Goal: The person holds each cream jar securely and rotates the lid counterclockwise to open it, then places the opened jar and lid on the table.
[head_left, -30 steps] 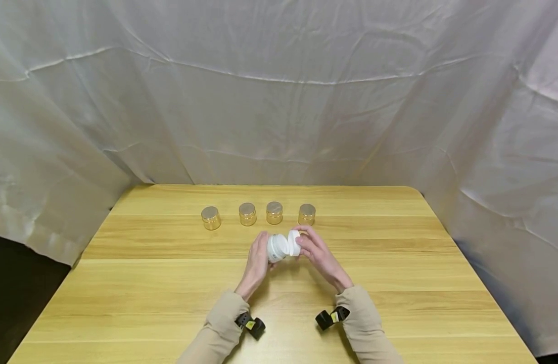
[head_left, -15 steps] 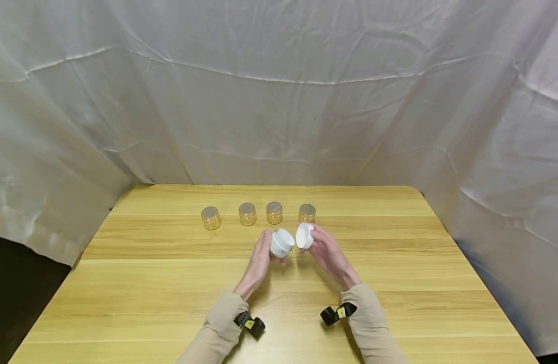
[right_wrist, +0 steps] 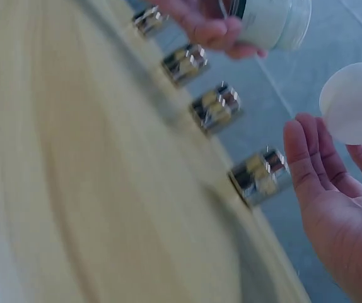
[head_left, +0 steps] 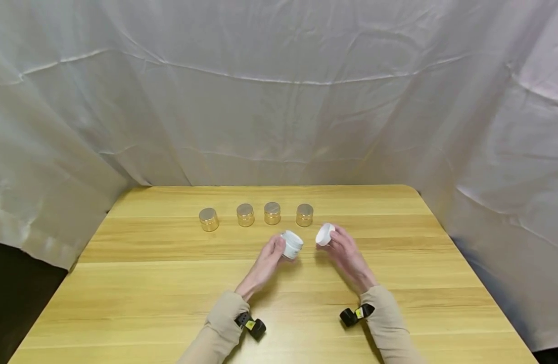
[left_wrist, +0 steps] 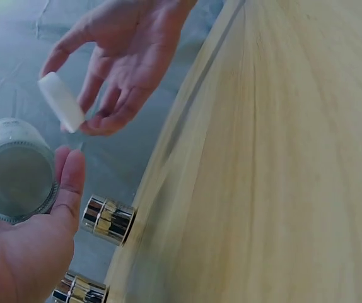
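One white lid [head_left: 325, 235] is hanging clear of its jar [head_left: 293, 245], so opening's looking done, but neither's resting on the table [head_left: 147, 298] yet. Left hand [head_left: 264, 264] is gripping the jar between thumb and fingers; right hand [head_left: 350, 257] is pinching the lid right of the jar, gold pots [head_left: 272, 214] standing beyond the jar.
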`<state>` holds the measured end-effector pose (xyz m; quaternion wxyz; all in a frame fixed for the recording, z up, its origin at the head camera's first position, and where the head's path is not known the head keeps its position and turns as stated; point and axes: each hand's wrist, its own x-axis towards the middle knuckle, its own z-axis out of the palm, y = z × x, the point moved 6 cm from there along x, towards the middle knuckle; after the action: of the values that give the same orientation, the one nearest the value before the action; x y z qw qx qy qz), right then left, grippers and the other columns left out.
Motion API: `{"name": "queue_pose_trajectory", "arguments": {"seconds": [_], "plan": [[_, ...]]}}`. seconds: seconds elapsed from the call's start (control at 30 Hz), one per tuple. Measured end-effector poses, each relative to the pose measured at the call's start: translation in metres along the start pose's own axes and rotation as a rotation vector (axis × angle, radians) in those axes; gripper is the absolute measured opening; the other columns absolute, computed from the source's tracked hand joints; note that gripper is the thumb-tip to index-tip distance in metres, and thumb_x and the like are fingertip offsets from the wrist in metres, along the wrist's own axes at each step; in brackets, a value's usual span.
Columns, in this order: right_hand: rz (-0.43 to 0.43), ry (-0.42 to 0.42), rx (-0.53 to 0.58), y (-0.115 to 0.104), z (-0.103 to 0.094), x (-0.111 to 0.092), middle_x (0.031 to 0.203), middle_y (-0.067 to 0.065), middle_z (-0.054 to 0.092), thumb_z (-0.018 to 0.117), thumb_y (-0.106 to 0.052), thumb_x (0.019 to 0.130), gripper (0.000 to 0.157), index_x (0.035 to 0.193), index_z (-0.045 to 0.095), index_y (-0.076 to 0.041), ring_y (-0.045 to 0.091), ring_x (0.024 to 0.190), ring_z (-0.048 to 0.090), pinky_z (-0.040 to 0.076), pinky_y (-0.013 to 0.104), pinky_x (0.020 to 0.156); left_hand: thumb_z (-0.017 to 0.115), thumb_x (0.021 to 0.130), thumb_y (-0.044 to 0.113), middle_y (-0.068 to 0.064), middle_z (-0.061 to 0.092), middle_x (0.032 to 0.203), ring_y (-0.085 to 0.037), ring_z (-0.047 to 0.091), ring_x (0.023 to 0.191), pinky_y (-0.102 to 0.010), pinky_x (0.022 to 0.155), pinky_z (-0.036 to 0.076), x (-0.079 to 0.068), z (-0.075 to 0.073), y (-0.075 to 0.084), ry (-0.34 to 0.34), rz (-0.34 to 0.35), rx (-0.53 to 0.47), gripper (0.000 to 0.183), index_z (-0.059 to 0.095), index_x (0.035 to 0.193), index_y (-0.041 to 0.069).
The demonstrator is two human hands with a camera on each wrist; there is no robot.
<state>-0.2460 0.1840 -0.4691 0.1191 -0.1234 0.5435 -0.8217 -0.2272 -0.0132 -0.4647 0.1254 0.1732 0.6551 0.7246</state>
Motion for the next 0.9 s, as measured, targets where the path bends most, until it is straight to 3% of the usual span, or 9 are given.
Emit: {"name": "queue_pose_trajectory", "arguments": {"seconds": [0.2,0.33,0.47,0.57,0.67,0.77,0.9], "plan": [[-0.050,0.051,-0.105,-0.006,-0.024,-0.007,0.112,-0.004,0.067,0.054,-0.011,0.103,0.025,0.128,0.051,-0.013,0.009,0.103,0.067,0.056,0.028,0.100,0.045,0.107,0.035,-0.029,0.054,0.137,-0.039,0.056,0.127,-0.051,0.116,0.043,0.007,0.003,-0.004,-0.027,-0.023,0.137,0.060,0.034,0.148,-0.008],[-0.013,0.142,-0.236,-0.008,-0.039,-0.013,0.111,-0.006,0.069,0.061,-0.008,0.099,0.034,0.130,0.047,-0.007,0.008,0.103,0.068,0.057,0.026,0.099,0.056,0.102,0.036,-0.026,0.055,0.140,-0.040,0.056,0.129,-0.052,0.117,0.041,0.015,0.003,-0.009,-0.040,-0.047,0.176,0.065,0.037,0.148,-0.006],[0.033,0.261,-0.403,-0.010,-0.053,-0.018,0.107,-0.014,0.068,0.067,-0.008,0.094,0.051,0.135,0.039,0.005,0.002,0.100,0.067,0.056,0.019,0.095,0.066,0.097,0.031,-0.024,0.055,0.142,-0.038,0.057,0.130,-0.050,0.114,0.045,0.024,0.003,-0.014,-0.028,-0.094,0.171,0.069,0.037,0.150,-0.003],[0.042,0.322,-0.533,-0.013,-0.061,-0.020,0.105,-0.018,0.065,0.071,-0.006,0.091,0.055,0.135,0.040,0.007,-0.003,0.098,0.064,0.053,0.012,0.091,0.072,0.093,0.030,-0.022,0.057,0.141,-0.036,0.059,0.127,-0.048,0.110,0.050,0.031,0.003,-0.017,-0.012,-0.131,0.184,0.074,0.037,0.151,0.000],[0.027,0.351,-0.614,-0.015,-0.067,-0.021,0.109,-0.009,0.064,0.073,-0.002,0.088,0.056,0.133,0.042,0.007,-0.004,0.096,0.062,0.051,0.010,0.090,0.076,0.090,0.028,-0.020,0.059,0.138,-0.032,0.061,0.123,-0.046,0.107,0.052,0.039,0.005,-0.018,-0.012,-0.155,0.196,0.074,0.040,0.149,0.002],[0.017,0.360,-0.692,-0.017,-0.070,-0.023,0.121,0.012,0.067,0.075,-0.006,0.089,0.058,0.137,0.044,0.006,-0.004,0.098,0.061,0.051,0.011,0.091,0.078,0.088,0.027,-0.018,0.059,0.137,-0.031,0.060,0.124,-0.047,0.108,0.050,0.046,0.008,-0.019,-0.009,-0.170,0.202,0.072,0.042,0.146,0.003],[0.017,0.375,-0.806,-0.018,-0.074,-0.028,0.137,0.025,0.060,0.077,-0.015,0.089,0.062,0.142,0.049,0.002,0.009,0.114,0.060,0.045,0.010,0.098,0.079,0.088,0.024,-0.021,0.056,0.140,-0.035,0.057,0.129,-0.050,0.110,0.048,0.055,0.012,-0.020,-0.006,-0.176,0.208,0.075,0.038,0.147,0.001]]}}
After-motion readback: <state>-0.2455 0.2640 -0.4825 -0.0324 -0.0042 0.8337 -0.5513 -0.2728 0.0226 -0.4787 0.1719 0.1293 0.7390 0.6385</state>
